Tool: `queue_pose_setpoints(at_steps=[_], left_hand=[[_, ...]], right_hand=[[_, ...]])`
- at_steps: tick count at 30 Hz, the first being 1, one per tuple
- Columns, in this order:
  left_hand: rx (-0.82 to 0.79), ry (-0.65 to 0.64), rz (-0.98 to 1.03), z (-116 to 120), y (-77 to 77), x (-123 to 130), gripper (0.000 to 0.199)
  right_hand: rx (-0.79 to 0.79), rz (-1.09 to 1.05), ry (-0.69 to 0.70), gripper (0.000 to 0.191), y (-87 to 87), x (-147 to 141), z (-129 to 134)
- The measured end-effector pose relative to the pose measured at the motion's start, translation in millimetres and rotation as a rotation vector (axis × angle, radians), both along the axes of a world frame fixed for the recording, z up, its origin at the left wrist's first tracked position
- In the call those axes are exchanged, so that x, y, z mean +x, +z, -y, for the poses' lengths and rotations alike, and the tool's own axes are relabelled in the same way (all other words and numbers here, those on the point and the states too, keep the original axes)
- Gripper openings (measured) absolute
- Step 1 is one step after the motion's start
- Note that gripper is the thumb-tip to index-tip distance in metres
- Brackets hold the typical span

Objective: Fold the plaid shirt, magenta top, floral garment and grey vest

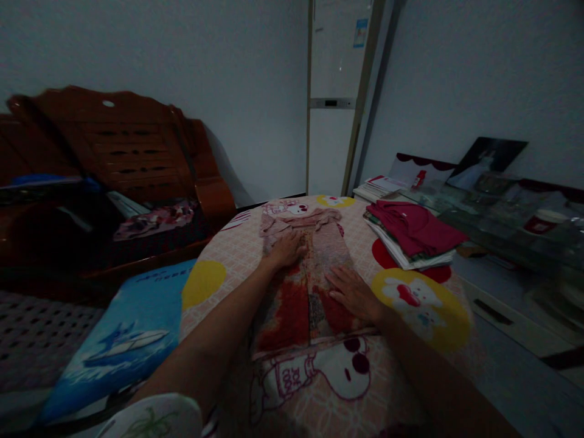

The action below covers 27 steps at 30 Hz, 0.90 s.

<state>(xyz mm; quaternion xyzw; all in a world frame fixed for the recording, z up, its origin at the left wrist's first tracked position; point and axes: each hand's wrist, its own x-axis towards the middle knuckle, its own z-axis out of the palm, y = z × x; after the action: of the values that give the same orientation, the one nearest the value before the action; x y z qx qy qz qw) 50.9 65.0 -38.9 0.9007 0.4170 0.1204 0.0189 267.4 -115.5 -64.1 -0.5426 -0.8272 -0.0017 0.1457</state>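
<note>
A pinkish garment with red and orange patches [285, 310] lies folded in a long rectangle on the round table, over a patterned tablecloth [237, 255]. Its far end, paler pink, is slightly rumpled. My left hand [288, 248] rests on the upper left part of the cloth, fingers stretched forward. Lower down, on the right side of the garment, my right hand [351, 292] lies with its fingers spread and pointing inward. Both palms face down, and neither hand grips the fabric.
Right of the garment sits a stack of folded clothes [415, 228], dark pink on top. Beyond it stands a glass-topped cabinet [493, 207] with papers and a cup. A wooden bench [132, 158] and a blue printed stool or cover [132, 334] are at left.
</note>
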Motion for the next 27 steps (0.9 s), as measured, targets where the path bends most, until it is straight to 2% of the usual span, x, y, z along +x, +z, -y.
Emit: queue_pose_setpoints(at_steps=[3,5,9,12,14,17,19,21,23,27], left_hand=[[-0.064,0.054,-0.088,3.5,-6.4,-9.7,0.057],[-0.069,0.065,-0.075,7.7,-5.2,-10.5,0.056],[-0.067,0.045,0.03,28.0,13.9,-8.5,0.048],[-0.116,-0.042,0.036,58.0,35.8,-14.2,0.027],[-0.17,-0.101,0.017,83.1,49.9,-22.9,0.019],[-0.334,-0.359,-0.069,123.1,66.1,-38.3,0.021],[-0.368,-0.396,-0.206,149.0,71.7,-46.1,0.029],[-0.322,-0.36,-0.318,172.6,72.5,-50.0,0.038],[-0.25,-0.322,-0.365,192.4,69.2,-50.7,0.04],[-0.116,-0.348,-0.417,217.8,55.9,-46.9,0.039]], right_hand=[[-0.012,-0.002,0.0,0.051,-1.1,-0.2,-0.5],[-0.008,-0.02,0.011,0.05,-2.2,0.0,-0.6],[0.031,-0.15,0.04,0.048,-1.5,4.9,-0.2],[0.045,-0.319,0.066,0.037,9.1,12.0,3.4],[-0.002,-0.405,0.093,0.029,22.1,16.0,9.7],[-0.176,-0.403,0.172,0.024,44.4,17.6,27.2],[-0.277,-0.311,0.243,0.025,55.5,15.9,42.9],[-0.286,-0.198,0.281,0.031,60.6,13.0,59.0],[-0.231,-0.101,0.291,0.038,59.0,9.5,72.5],[-0.123,0.016,0.297,0.045,42.5,2.4,83.6]])
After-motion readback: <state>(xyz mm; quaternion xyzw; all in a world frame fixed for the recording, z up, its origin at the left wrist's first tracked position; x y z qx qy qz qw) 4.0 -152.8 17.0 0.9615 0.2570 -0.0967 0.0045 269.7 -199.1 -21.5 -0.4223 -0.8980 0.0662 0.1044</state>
